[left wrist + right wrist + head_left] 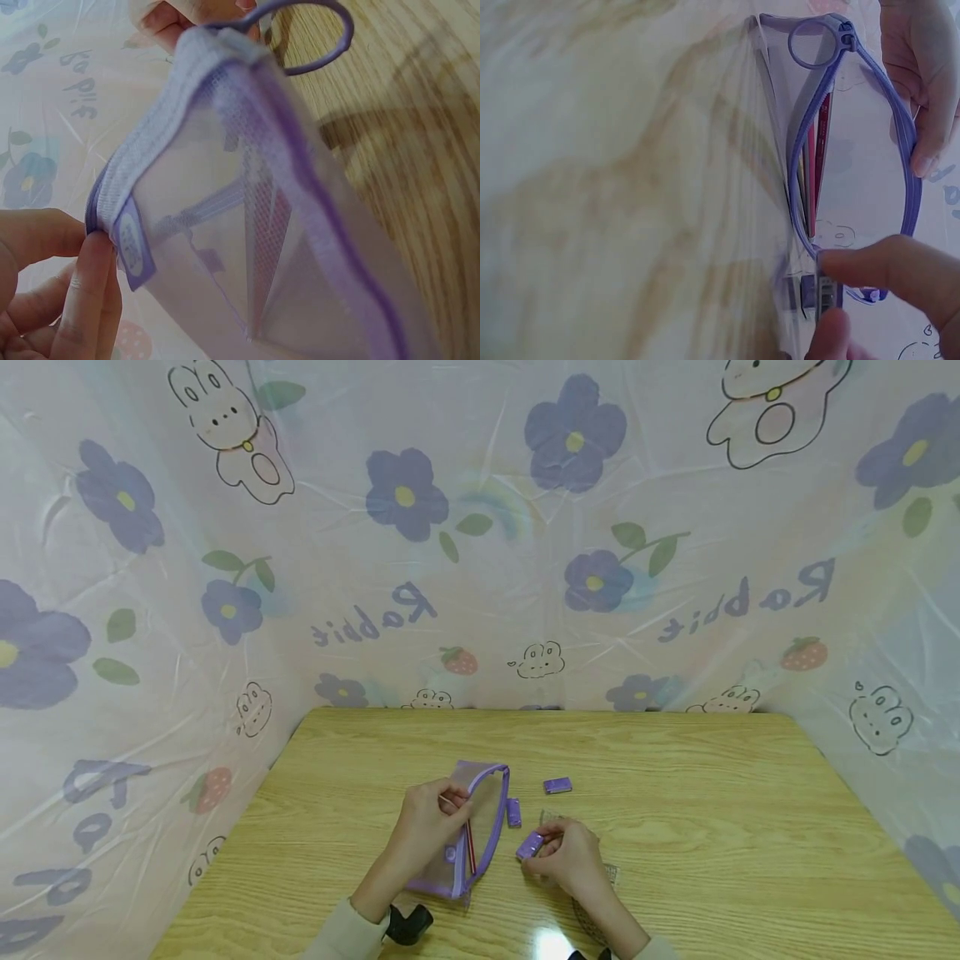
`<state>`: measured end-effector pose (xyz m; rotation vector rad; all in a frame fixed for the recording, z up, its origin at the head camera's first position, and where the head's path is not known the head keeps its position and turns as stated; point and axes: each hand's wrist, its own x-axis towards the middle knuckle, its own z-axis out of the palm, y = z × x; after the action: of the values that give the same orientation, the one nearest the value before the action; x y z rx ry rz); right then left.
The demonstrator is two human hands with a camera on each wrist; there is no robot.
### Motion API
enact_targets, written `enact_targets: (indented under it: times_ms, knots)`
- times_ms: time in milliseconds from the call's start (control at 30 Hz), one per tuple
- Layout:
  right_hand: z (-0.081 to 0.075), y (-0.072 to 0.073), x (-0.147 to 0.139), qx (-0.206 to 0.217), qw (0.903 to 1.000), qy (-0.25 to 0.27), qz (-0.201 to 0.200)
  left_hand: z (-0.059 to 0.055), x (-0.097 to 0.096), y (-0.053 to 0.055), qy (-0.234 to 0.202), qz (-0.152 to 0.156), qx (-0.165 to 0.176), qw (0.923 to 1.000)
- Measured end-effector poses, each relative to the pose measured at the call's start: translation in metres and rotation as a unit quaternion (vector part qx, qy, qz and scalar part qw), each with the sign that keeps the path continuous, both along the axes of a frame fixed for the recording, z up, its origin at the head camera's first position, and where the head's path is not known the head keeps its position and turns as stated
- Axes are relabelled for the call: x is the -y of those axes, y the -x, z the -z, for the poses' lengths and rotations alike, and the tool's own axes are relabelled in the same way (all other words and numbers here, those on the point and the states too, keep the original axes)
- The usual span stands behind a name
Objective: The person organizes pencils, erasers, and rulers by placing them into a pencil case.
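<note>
My left hand [427, 827] pinches the zipped edge of a see-through mesh pencil pouch [187, 225] with purple trim. The pouch's mouth gapes toward the right, and a ring-shaped zip pull [814, 43] hangs at one end. Inside the pouch stand several thin pencils [823, 150], at least one of them dark red. Between thumb and fingers, my right hand [572, 860] holds a small purple wrapped block [529, 846], just right of the pouch. In the right wrist view a barcode shows on the block's side.
Two similar purple blocks lie on the wooden table [712, 827]: one block [513, 812] beside the pouch, another block [557, 786] farther back. Flat see-through pieces with fine markings [611, 874] lie partly hidden under my right hand and forearm. A patterned curtain [480, 577] surrounds the table.
</note>
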<state>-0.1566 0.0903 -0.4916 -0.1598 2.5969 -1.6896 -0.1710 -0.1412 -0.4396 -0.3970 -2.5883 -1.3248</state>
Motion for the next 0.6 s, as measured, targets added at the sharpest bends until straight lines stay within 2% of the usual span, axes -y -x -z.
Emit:
enact_targets:
  times_ms: [600]
  knots:
    - [-0.0024,0.0029,0.0018,0.001,0.9999,0.01,0.004,-0.003,0.0006,-0.0009,0.0,-0.006,0.005,1.0]
